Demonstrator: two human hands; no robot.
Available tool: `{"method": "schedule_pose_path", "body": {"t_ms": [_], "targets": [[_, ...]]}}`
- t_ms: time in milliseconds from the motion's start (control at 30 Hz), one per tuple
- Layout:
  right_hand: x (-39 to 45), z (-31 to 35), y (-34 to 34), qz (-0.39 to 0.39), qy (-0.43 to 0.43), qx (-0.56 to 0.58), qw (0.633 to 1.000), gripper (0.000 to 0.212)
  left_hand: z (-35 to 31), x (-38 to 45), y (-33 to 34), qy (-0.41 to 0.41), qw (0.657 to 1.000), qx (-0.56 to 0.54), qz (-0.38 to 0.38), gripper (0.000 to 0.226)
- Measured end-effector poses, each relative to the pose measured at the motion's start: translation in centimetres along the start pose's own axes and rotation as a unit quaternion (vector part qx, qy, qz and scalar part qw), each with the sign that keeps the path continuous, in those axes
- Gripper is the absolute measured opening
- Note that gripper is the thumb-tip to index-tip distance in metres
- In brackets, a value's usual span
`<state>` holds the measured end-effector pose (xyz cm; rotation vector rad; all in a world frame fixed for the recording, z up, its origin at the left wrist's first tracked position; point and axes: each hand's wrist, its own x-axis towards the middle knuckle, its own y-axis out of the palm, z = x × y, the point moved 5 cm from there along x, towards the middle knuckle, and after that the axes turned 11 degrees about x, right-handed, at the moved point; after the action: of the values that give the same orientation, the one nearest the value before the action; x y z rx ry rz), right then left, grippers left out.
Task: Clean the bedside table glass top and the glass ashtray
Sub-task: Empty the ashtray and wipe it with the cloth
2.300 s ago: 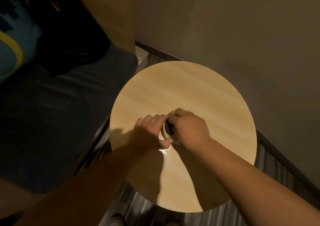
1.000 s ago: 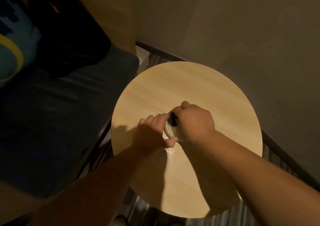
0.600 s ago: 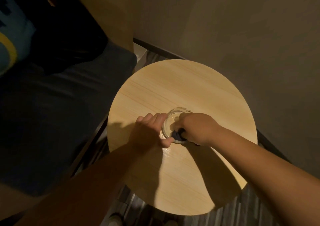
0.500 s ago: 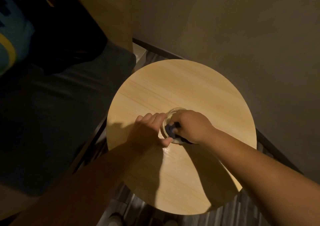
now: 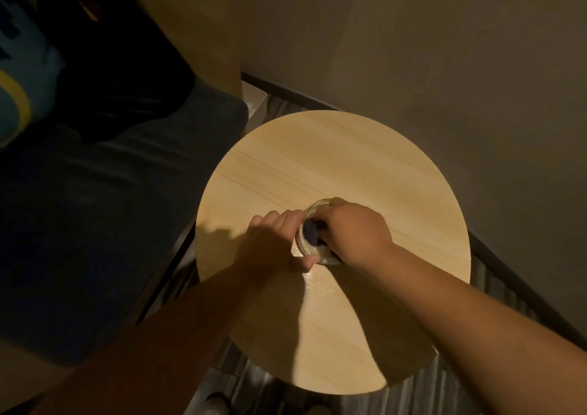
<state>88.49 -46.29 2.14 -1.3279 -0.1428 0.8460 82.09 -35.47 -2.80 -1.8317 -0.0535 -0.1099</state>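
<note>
A round, light wood-patterned bedside table top [image 5: 333,167] fills the middle of the view. Near its centre stands a small clear glass ashtray [image 5: 313,251], mostly covered by both hands. My left hand [image 5: 273,243] wraps around the ashtray's left side, thumb on its near rim. My right hand [image 5: 354,232] is closed on a dark blue cloth [image 5: 310,232] and presses it inside the ashtray. A shiny wet patch [image 5: 313,276] lies on the table just in front of the ashtray.
A bed with dark bedding [image 5: 95,192] lies close along the left. A blue and yellow cushion [image 5: 16,97] sits at the far left. A plain wall [image 5: 428,49] runs behind and to the right, with a dark skirting [image 5: 514,275]. Striped floor [image 5: 428,392] shows below.
My right hand has moved the blue cloth around inside the ashtray, from its near edge back towards its left side. The left hand has kept its hold on the ashtray.
</note>
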Motion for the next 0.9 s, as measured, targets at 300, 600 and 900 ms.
{"method": "schedule_pose_path", "body": {"t_ms": [300, 600, 900], "targets": [[-0.9, 1.0, 0.4, 0.021, 0.009, 0.008, 1.0, 0.01, 0.0, 0.1, 0.4, -0.009, 1.0, -0.004, 0.007, 0.059], [-4.3, -8.6, -2.2, -0.27, 0.222, 0.315, 0.882, 0.018, -0.1, -0.3, -0.1, -0.039, 0.999, -0.027, -0.015, 0.065], [-4.4, -7.9, 3.3, -0.179, 0.248, 0.407, 0.861, 0.027, -1.3, -0.2, -0.6, -0.053, 0.996, 0.065, -0.029, 0.032]]}}
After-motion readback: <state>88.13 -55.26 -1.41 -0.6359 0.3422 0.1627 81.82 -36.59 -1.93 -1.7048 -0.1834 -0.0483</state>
